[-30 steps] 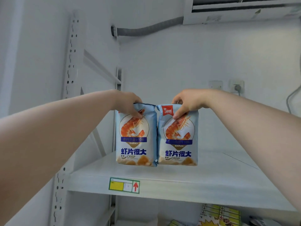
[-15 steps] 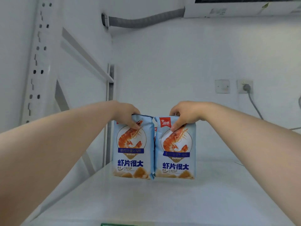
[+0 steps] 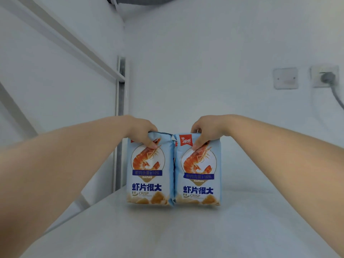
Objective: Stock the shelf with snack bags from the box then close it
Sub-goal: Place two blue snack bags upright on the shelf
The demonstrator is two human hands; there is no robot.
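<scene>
Head view: pinching the top edge of the left snack bag (image 3: 149, 174) with the left hand (image 3: 144, 131), thumb pressing its front. Gripping the right snack bag (image 3: 199, 175) likewise with the right hand (image 3: 206, 129). Holding both upright, touching side by side, bottoms apparently resting toward the back of the shelf (image 3: 186, 231).

Desk: What's unclear?
Me: My left grip (image 3: 141, 129) covers most of the red logo on the left bag (image 3: 149, 175); my right grip (image 3: 206, 130) has fingers hidden behind the right bag (image 3: 199, 179).
Desk: Edges?
Me: The grey hose (image 3: 141, 0) and the plug cable (image 3: 337, 96) run off frame.
</scene>
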